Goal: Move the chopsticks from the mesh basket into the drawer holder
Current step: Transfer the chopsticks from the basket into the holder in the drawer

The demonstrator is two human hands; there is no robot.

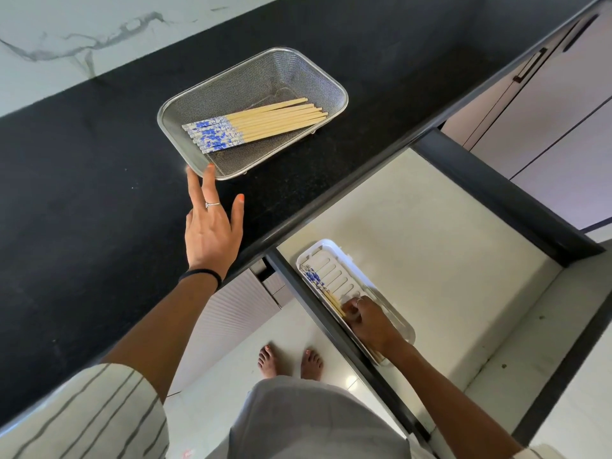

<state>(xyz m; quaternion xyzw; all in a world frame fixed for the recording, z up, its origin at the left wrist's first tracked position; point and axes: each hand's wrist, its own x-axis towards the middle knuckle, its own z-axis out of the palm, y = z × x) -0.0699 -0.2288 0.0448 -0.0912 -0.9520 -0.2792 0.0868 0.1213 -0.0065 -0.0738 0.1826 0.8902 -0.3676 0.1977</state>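
A steel mesh basket [172, 127] stands on the black countertop. In it lie several bamboo chopsticks [265, 122] with blue-and-white patterned ends, side by side. My left hand [210, 226] is open with fingers spread; two fingertips touch the basket's near rim. Below, a pulled-out drawer holds a white slotted holder [334, 256]. A few chopsticks [316, 281] lie along the holder's left side. My right hand [367, 321] rests in the holder with its fingers closed on those chopsticks' plain ends.
The black countertop [82, 180] runs along the left, with a marble wall behind it. The pale drawer floor [430, 233] is bare beside the holder, framed by dark drawer walls [496, 190]. Cabinet fronts with dark handles [530, 69] stand at the right. My bare feet [291, 361] are on the floor.
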